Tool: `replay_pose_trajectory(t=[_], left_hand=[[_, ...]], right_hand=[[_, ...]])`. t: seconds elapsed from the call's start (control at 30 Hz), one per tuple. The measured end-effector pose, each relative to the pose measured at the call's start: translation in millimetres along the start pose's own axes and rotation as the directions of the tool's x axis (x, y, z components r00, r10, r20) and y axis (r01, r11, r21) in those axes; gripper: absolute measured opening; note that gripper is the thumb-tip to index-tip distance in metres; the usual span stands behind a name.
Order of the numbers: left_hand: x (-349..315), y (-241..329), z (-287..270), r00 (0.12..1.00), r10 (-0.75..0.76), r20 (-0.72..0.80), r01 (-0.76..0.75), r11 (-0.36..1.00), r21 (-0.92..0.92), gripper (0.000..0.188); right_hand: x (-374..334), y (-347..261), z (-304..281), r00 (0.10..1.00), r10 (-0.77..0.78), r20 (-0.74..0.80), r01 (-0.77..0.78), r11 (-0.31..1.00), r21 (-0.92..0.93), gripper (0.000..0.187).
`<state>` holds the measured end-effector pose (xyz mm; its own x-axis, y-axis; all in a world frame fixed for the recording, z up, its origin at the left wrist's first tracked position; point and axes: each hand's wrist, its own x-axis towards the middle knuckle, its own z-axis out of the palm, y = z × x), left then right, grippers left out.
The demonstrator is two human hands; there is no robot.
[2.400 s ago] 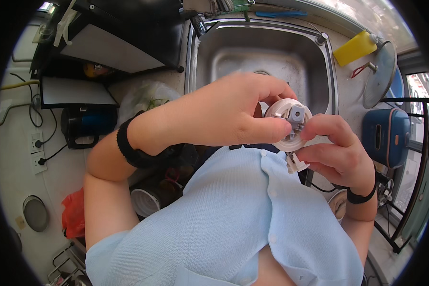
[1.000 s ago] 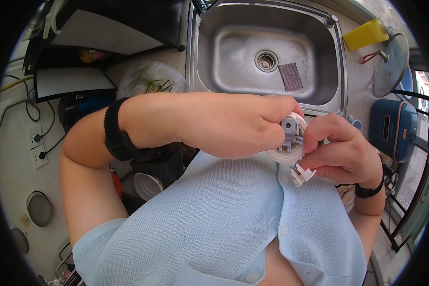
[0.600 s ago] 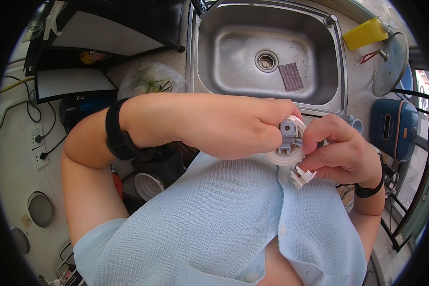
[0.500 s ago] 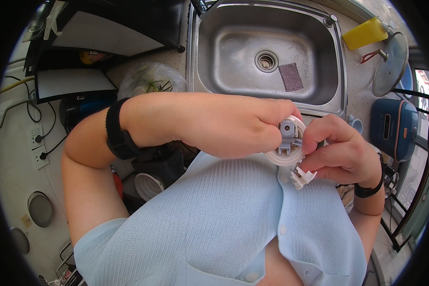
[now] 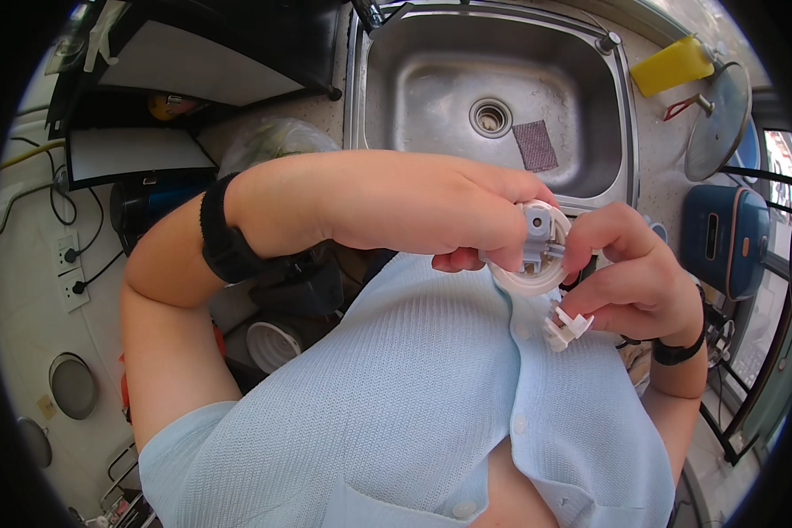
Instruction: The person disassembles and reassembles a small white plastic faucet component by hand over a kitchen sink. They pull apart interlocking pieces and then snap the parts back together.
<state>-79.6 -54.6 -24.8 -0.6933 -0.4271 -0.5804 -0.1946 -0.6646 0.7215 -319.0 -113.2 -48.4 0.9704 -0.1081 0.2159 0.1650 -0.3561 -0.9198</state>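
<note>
A round white plastic part (image 5: 530, 282) with a grey mechanism (image 5: 536, 223) in its middle is held up in front of my light blue shirt. My left hand (image 5: 453, 207) is closed on its left side, thumb against the rim and other fingers partly hidden behind. On the opposite side, my right hand (image 5: 632, 275) is bent, with its index finger touching the rim. Lower down, that hand's thumb and fingers pinch a small white notched plastic piece (image 5: 569, 330), held just below the round part and apart from it.
Beyond my hands is a steel sink (image 5: 431, 106) holding a brown mesh cloth (image 5: 535, 145). To its right are a yellow container (image 5: 673, 66), a glass lid (image 5: 720, 114) and a blue appliance (image 5: 722, 238). A clear plastic bag (image 5: 282, 139) lies left, near a black rack (image 5: 238, 53).
My left hand has turned slightly, and some curled fingers now show beneath it. The round part has shifted a little to the right. The small white piece has moved slightly right too.
</note>
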Motion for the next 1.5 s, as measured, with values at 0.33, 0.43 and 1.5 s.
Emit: replay_pose_trajectory(t=[0.33, 0.43, 1.5], left_hand=[[18.0, -25.1, -4.5, 0.810, 0.528, -0.255, -0.563, 0.822, -0.088, 0.070], [28.0, -37.3, -7.6, 0.691, 0.660, -0.296, -0.709, 0.698, -0.102, 0.068], [24.6, -31.7, -3.1, 0.616, 0.725, -0.308, -0.580, 0.681, 0.447, 0.055]], right_hand=[[-4.8, 9.1, -1.2, 0.940, -0.012, -0.340, 0.069, 0.985, 0.157, 0.009], [-1.1, 10.5, -2.3, 0.941, -0.021, -0.337, 0.079, 0.984, 0.159, 0.008], [38.1, -16.2, -58.0, 0.927, 0.372, -0.049, -0.375, 0.919, -0.118, 0.019]])
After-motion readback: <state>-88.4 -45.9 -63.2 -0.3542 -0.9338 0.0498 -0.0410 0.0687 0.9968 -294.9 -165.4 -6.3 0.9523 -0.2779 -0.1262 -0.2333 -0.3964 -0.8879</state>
